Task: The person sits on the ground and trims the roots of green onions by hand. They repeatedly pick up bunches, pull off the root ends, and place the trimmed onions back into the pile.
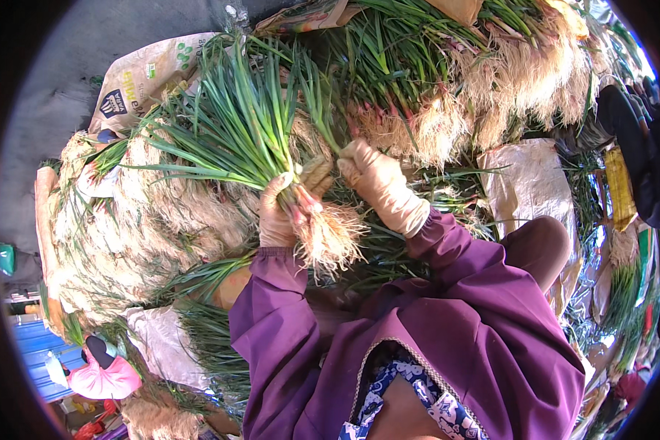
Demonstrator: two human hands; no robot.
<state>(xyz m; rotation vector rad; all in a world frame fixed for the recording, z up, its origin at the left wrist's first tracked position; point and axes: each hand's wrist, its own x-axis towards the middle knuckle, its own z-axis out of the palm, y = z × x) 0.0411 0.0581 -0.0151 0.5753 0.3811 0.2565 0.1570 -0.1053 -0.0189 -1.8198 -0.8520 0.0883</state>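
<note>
Rn we have a bunch of spring onions (pixel 253 121) mid-scene, leaves to the far left, roots to the near right. Our gloved left hand (pixel 276 209) wraps snugly round its base, thumb on top; our gloved right hand (pixel 378 180), just beside it, has fingertips pinched on a thin green stalk (pixel 321 110). Progress, approx: this bunch looks mostly gathered; roots are still on and no tie shows, tho the glove hides part. Lots left, we'd judge: a big root-covered heap (pixel 161 205) on the left, plus a far-right heap (pixel 418 121) w/ leaves and pinkish stems.

Containers: a printed sack (pixel 136 77) far left, partly under greens; a pale sack (pixel 524 176) on the right, a whitish one near left, a yellow sack (pixel 620 187) at the right edge. Contents n/a: we can't tell what's inside any.
</note>
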